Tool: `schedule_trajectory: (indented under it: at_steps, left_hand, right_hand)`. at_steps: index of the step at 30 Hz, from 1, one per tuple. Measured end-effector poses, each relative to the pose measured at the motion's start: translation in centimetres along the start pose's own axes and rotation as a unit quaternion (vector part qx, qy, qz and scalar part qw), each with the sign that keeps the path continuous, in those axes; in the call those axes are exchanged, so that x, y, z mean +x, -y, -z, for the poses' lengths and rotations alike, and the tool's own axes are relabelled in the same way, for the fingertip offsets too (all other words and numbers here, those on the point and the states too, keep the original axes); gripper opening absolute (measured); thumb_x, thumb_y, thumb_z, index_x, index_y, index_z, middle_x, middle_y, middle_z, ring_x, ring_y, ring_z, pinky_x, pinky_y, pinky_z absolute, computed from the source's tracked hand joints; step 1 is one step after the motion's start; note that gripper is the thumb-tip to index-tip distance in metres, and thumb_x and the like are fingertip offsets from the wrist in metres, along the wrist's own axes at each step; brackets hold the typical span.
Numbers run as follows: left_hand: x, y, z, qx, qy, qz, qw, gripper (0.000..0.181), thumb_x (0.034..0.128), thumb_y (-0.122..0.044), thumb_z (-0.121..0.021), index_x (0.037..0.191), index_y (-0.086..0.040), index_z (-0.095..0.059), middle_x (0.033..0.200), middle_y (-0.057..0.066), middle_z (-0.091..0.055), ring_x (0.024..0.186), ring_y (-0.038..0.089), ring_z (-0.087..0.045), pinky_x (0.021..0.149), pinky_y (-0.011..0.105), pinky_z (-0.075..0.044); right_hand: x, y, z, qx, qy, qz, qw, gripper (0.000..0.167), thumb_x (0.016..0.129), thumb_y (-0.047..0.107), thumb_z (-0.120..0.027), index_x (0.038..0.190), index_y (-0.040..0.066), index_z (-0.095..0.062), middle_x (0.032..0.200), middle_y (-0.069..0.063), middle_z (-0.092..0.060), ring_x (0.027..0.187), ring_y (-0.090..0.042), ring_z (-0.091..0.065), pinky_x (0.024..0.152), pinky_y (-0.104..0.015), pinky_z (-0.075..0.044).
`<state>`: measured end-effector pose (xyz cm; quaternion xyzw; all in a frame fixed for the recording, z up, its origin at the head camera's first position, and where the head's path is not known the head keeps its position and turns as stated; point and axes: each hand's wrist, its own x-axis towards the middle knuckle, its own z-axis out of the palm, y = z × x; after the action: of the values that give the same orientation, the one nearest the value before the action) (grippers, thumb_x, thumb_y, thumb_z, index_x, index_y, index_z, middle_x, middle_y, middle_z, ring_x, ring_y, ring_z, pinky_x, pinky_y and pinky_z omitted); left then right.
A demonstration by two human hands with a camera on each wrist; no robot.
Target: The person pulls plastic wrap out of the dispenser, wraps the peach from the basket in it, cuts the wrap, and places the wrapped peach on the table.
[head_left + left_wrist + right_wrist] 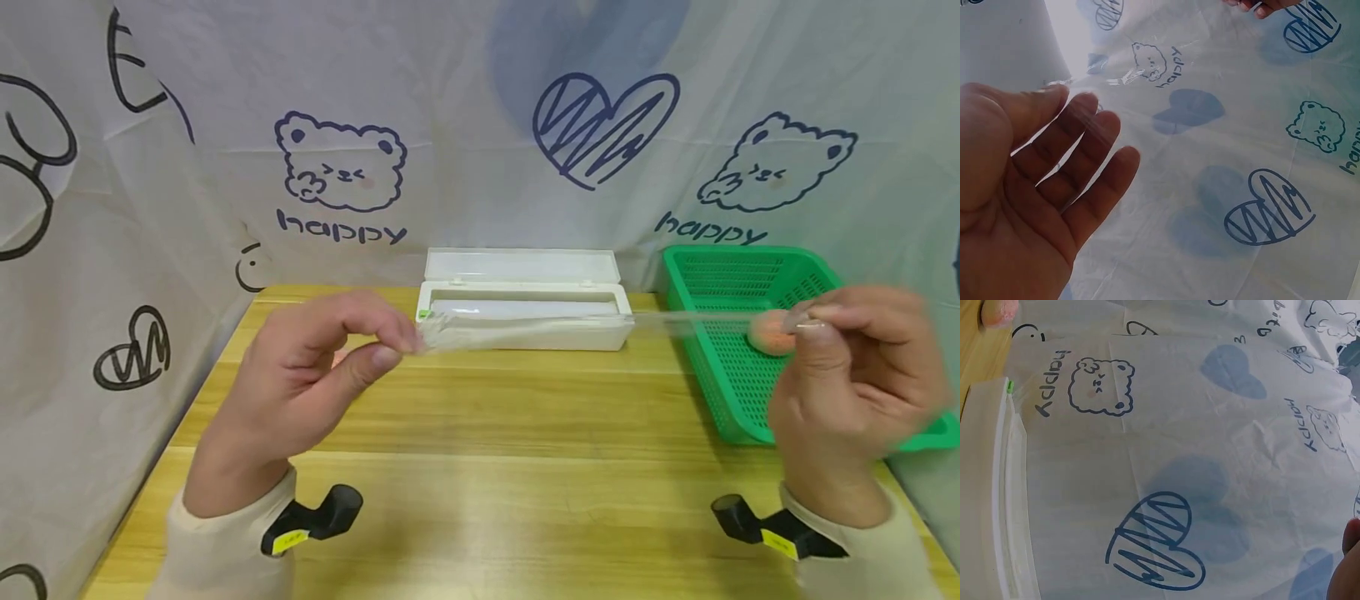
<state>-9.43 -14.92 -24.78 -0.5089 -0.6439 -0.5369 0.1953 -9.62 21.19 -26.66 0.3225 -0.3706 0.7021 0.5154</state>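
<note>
The clear film (517,331) stretches above the table (480,483), pinched between finger and thumb by my left grip (315,375) and right grip (862,375). It looks drawn out, wrapping nothing yet. Beyond sit an open white box (525,289) and a green basket (705,383); nothing seems in the way.

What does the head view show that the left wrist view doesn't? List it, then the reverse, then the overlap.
Head only: the wooden table, the white film box with its lid open, and the green plastic basket with an orange rounded thing in it.

Left wrist only: the inner sides of three fingers of the left hand, and a plain pale surface too indistinct to name.

Both: the left hand, the clear film, the right hand, and the cloth with bear and heart drawings.
</note>
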Motion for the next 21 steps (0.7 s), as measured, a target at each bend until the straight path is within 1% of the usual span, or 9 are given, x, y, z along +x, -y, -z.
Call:
schedule_trajectory:
  at_steps: [4,6,8,10,11,13,15,18,21]
  left_hand:
    - [-0.5,-0.2,0.5,-0.039,0.046,-0.018,0.998,0.012,0.1055,-0.006,-0.061,0.103,0.004,-0.067,0.097,0.008,-0.07,0.092,0.018,-0.065,0.086,0.028,-0.055]
    - [-0.8,-0.4,0.7,-0.053,0.062,-0.027,0.9963,0.006,0.1041,-0.001,-0.062,0.103,0.003,-0.066,0.097,0.01,-0.07,0.092,0.02,-0.065,0.087,0.028,-0.055]
    - [-1.2,-0.6,0.9,-0.065,0.075,-0.032,0.9945,0.004,0.1033,0.002,-0.061,0.104,0.002,-0.065,0.098,0.01,-0.069,0.093,0.021,-0.065,0.087,0.029,-0.056]
    - [-1.5,-0.8,1.1,-0.076,0.09,-0.034,0.9924,0.004,0.1031,0.003,-0.061,0.104,0.002,-0.065,0.097,0.011,-0.069,0.093,0.022,-0.066,0.086,0.029,-0.056]
    - [-1.6,-0.9,1.1,-0.081,0.098,-0.037,0.9912,0.005,0.1029,0.003,-0.061,0.105,0.003,-0.065,0.097,0.011,-0.069,0.093,0.022,-0.066,0.085,0.029,-0.056]
    - [-1.9,-1.1,1.1,-0.083,0.113,-0.037,0.9894,0.005,0.1029,0.002,-0.061,0.106,0.002,-0.065,0.096,0.01,-0.069,0.092,0.021,-0.066,0.084,0.028,-0.053]
    - [-2.1,-1.2,1.0,-0.085,0.127,-0.04,0.9875,0.005,0.1024,0.002,-0.062,0.105,0.001,-0.066,0.095,0.01,-0.069,0.091,0.019,-0.066,0.083,0.029,-0.05]
    - [-2.4,-1.4,0.9,-0.089,0.148,-0.041,0.9841,0.005,0.1019,0.002,-0.062,0.104,0.0,-0.066,0.094,0.008,-0.069,0.087,0.017,-0.066,0.081,0.029,-0.049]
    - [-2.7,-1.5,0.8,-0.101,0.175,-0.036,0.9786,0.005,0.1026,0.002,-0.061,0.105,-0.001,-0.066,0.094,0.008,-0.069,0.086,0.016,-0.066,0.079,0.026,-0.055]
  right_hand:
    - [-0.2,1.3,0.0,0.054,0.02,-0.014,0.9983,0.019,0.082,-0.02,-0.074,0.076,-0.018,-0.056,0.083,-0.022,-0.055,0.082,-0.027,-0.068,0.086,-0.029,-0.06]
    - [-0.1,1.8,0.0,0.079,0.044,-0.025,0.9955,0.016,0.083,-0.02,-0.072,0.077,-0.018,-0.057,0.088,-0.023,-0.056,0.089,-0.029,-0.066,0.091,-0.03,-0.057]
    - [-0.1,2.1,0.5,0.122,0.097,-0.044,0.9868,0.009,0.086,-0.022,-0.065,0.081,-0.019,-0.058,0.09,-0.026,-0.061,0.092,-0.032,-0.066,0.095,-0.034,-0.055]
    - [0.1,2.6,1.2,0.163,0.158,-0.08,0.9707,0.004,0.089,-0.023,-0.059,0.086,-0.02,-0.058,0.093,-0.028,-0.065,0.093,-0.034,-0.066,0.098,-0.036,-0.054]
    - [0.2,2.8,1.7,0.176,0.188,-0.105,0.9605,0.003,0.09,-0.023,-0.056,0.088,-0.022,-0.057,0.093,-0.029,-0.067,0.092,-0.034,-0.065,0.099,-0.037,-0.053]
    - [0.3,3.3,2.7,0.199,0.25,-0.164,0.9333,0.007,0.092,-0.024,-0.051,0.094,-0.024,-0.057,0.094,-0.03,-0.068,0.089,-0.034,-0.061,0.098,-0.039,-0.052]
    - [0.5,3.8,3.8,0.199,0.298,-0.218,0.9078,0.012,0.092,-0.024,-0.047,0.099,-0.024,-0.057,0.094,-0.028,-0.065,0.088,-0.033,-0.055,0.093,-0.038,-0.049]
    - [0.5,4.5,5.1,0.185,0.352,-0.28,0.8739,0.018,0.093,-0.024,-0.043,0.103,-0.022,-0.058,0.093,-0.022,-0.059,0.088,-0.031,-0.05,0.082,-0.036,-0.045]
    - [0.5,5.2,5.9,0.176,0.388,-0.322,0.8454,0.023,0.094,-0.024,-0.04,0.106,-0.018,-0.059,0.093,-0.02,-0.056,0.086,-0.03,-0.051,0.073,-0.034,-0.039]
